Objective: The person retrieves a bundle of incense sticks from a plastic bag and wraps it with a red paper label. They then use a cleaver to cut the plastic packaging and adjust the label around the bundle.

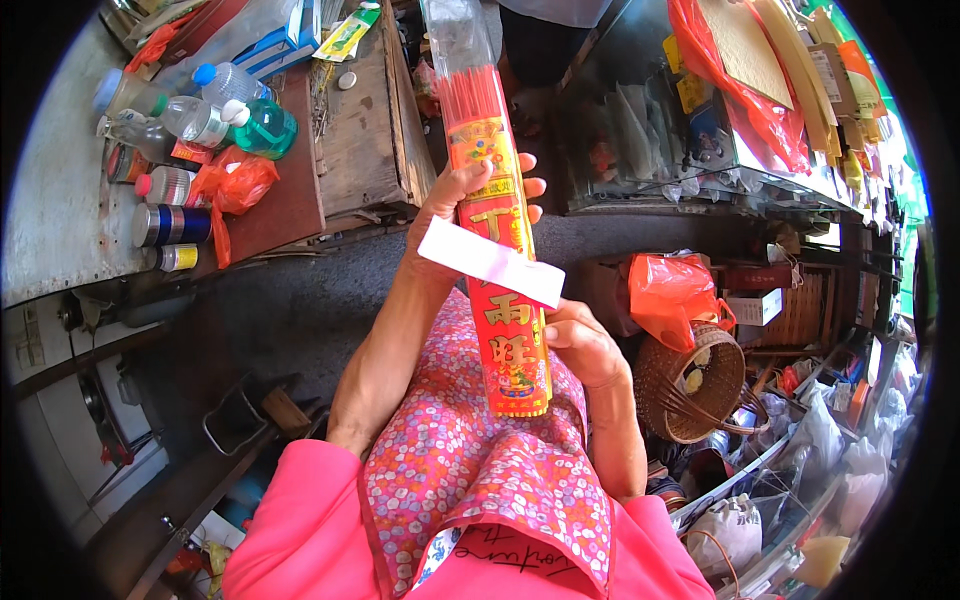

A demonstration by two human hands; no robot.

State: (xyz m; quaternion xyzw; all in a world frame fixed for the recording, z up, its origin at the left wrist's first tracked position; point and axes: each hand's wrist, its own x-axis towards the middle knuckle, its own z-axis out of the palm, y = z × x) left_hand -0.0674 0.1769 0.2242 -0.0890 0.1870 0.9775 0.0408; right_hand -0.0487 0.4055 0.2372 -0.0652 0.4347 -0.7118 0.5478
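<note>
A long pack of incense sticks (510, 330), red and gold in clear wrap, stands lengthwise before my chest. Red stick ends show through the plastic at its far end. My left hand (453, 205) is closed around its middle, thumb across the front and fingertips showing past the right edge. Over the pack lies a blank white paper strip (490, 262), slanting down to the right. Lower down, my right hand (587, 345) closes on the pack's right edge, just below the strip's right end. Whether it also grips the strip, I cannot tell.
Several bottles (195, 120) and a red plastic bag (240, 180) stand on a table at the left. A glass case (650, 140) is at the far right. Nearer on the right are a wicker basket (685, 385), another red bag (668, 290) and bagged goods (730, 530).
</note>
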